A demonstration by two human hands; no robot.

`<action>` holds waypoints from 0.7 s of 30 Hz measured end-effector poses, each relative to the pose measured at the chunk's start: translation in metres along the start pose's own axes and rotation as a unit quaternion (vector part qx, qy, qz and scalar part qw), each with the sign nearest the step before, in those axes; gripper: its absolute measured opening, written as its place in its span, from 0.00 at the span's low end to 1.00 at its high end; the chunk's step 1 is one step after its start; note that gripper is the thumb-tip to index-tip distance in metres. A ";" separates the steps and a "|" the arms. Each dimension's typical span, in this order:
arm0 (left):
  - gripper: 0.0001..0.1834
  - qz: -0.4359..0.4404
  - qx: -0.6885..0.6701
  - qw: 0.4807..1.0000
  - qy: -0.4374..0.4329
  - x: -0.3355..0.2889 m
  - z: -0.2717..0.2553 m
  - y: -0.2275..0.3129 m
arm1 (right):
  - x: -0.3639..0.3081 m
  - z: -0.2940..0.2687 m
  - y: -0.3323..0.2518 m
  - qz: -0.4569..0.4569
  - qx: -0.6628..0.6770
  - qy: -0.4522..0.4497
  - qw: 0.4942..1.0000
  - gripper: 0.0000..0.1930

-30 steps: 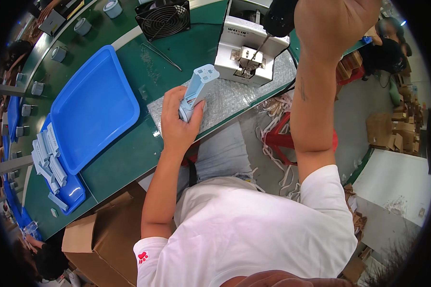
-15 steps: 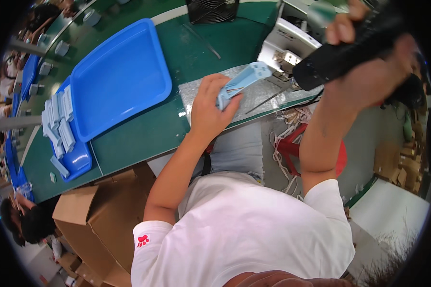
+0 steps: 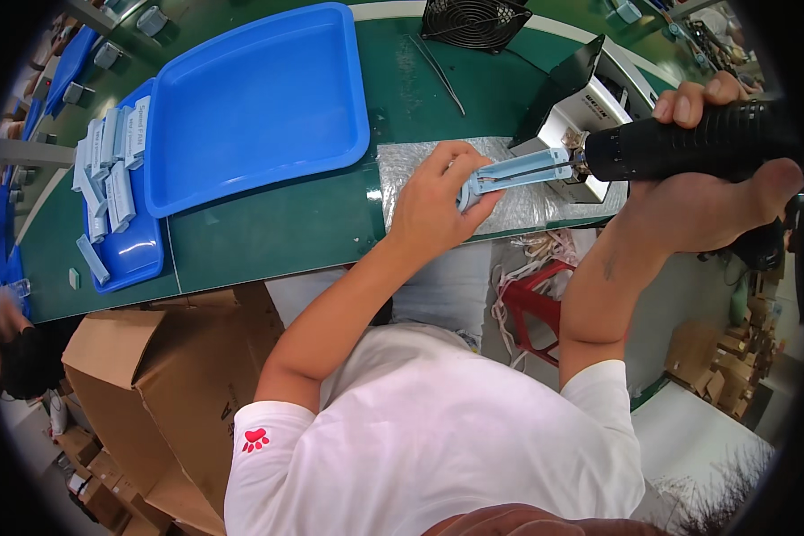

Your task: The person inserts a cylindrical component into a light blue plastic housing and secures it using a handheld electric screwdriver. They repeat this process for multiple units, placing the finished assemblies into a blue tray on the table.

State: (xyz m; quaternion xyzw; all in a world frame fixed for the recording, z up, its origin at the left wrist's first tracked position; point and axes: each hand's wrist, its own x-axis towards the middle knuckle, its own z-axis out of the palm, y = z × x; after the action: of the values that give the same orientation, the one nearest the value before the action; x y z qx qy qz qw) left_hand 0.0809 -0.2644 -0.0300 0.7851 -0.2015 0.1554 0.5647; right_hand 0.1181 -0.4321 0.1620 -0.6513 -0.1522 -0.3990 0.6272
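Note:
My left hand (image 3: 433,198) is closed round one end of a long light-blue plastic housing (image 3: 529,166), its hollow side showing. In my right hand (image 3: 692,210) is a black electric screwdriver (image 3: 679,143), gripped around the body with the fingers over its far side. The thin screwdriver bit (image 3: 545,172) points left and lies along the inside of the housing, its tip near my left fingers. Whether the tip touches a screw is too small to tell. Behind the housing stands a white and black screw feeder (image 3: 590,112), partly hidden by the screwdriver.
A silvery bubble mat (image 3: 400,165) lies under my hands on the green table (image 3: 268,228). Left of it is a large blue tray (image 3: 259,98), beside a smaller blue tray (image 3: 143,268) with several light-blue housings (image 3: 121,196). Tweezers (image 3: 439,76) and a black fan (image 3: 473,22) lie farther back.
My right hand has lowered and levelled the screwdriver, bringing its bit into the housing. The housing in my left hand has turned flatter. The view has shifted, so the trays appear higher.

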 end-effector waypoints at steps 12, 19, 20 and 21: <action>0.18 0.024 -0.003 1.000 0.010 0.002 -0.001 -0.003 | 0.017 -0.030 0.012 0.006 0.089 -0.036 0.995 0.40; 0.18 0.029 0.002 1.000 0.010 0.003 -0.001 -0.004 | 0.020 -0.031 0.017 0.001 0.095 -0.053 0.994 0.39; 0.18 0.028 0.001 1.000 0.008 0.002 -0.001 -0.004 | 0.020 -0.030 0.018 -0.003 0.080 -0.046 0.996 0.39; 0.18 0.027 0.000 1.000 0.007 0.002 -0.001 -0.004 | 0.019 -0.031 0.019 -0.002 0.089 -0.048 0.995 0.39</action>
State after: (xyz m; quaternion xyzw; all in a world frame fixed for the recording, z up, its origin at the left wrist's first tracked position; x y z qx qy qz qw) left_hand 0.0841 -0.2625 -0.0320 0.7783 -0.2187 0.1764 0.5615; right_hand 0.1329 -0.4704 0.1587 -0.6108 -0.2180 -0.3535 0.6741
